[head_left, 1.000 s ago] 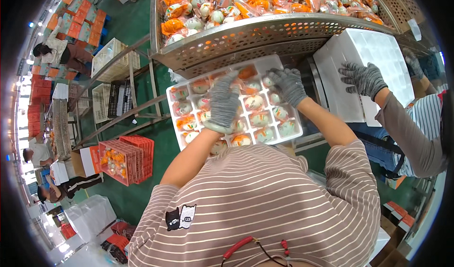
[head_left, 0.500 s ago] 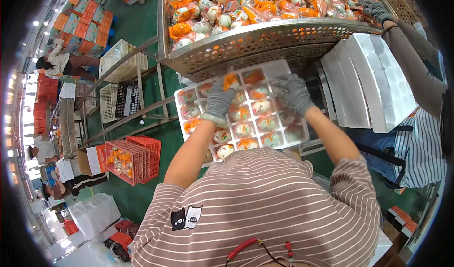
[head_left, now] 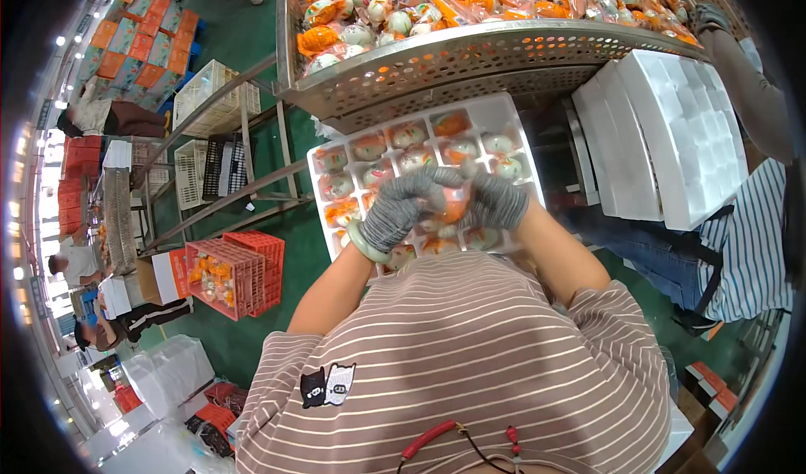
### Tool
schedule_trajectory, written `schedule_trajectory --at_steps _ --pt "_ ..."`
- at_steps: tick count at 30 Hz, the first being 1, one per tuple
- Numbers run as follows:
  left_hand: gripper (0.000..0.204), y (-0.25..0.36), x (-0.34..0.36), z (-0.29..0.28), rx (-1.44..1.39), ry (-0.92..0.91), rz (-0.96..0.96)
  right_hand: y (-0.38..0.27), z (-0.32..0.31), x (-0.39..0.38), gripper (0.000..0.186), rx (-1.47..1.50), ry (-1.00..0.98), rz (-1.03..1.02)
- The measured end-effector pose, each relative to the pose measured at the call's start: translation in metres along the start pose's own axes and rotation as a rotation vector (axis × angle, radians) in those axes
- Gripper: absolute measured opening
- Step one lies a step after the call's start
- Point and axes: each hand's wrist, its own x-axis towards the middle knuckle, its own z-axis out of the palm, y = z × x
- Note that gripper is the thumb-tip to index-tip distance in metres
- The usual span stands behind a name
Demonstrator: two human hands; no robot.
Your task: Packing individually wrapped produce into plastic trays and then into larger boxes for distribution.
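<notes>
A white compartment tray (head_left: 489, 119) lies in front of my body, under both hands. Wrapped eggs in clear and orange film, such as a wrapped egg (head_left: 409, 135) in the far row, sit in its cells. My left hand (head_left: 401, 209), in a grey knit glove, bends its fingers against another wrapped egg (head_left: 455, 204) above the tray's middle. From the other side, my gloved right hand (head_left: 499, 202) has its fingers closed on this same egg. The hands hide several near cells, and the fingertips are slightly blurred.
A perforated metal bin (head_left: 453, 54) full of wrapped eggs stands beyond the tray. White foam trays (head_left: 684, 138) are stacked at right, near a co-worker's sleeve (head_left: 751, 88). Red crates (head_left: 227, 281) and cream crates (head_left: 220, 100) stand on the green floor at left.
My hands have drawn together from the tray's far part to its middle, now meeting at one wrapped egg. The co-worker's gloved hand has shifted right along the bin.
</notes>
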Motion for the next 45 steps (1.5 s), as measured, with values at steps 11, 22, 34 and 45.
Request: schedule_trajectory --at_steps 11,22,34,45 --pt "0.045 -0.026 -0.009 0.011 0.993 -0.034 0.153 -0.075 -0.009 -0.032 0.048 -2.432 0.847 0.020" --pt "0.033 -0.052 -0.051 -0.026 0.958 0.087 0.046 -0.062 -0.113 -0.001 0.062 -2.424 0.899 -0.602" --pt "0.025 -0.058 -0.080 -0.045 0.909 0.382 0.051 -0.111 -0.104 -0.016 0.032 -2.385 0.908 -0.094" --pt "0.061 -0.075 -0.093 -0.089 1.608 0.635 -0.255 -0.094 -0.143 0.033 0.029 -2.321 0.783 0.115"
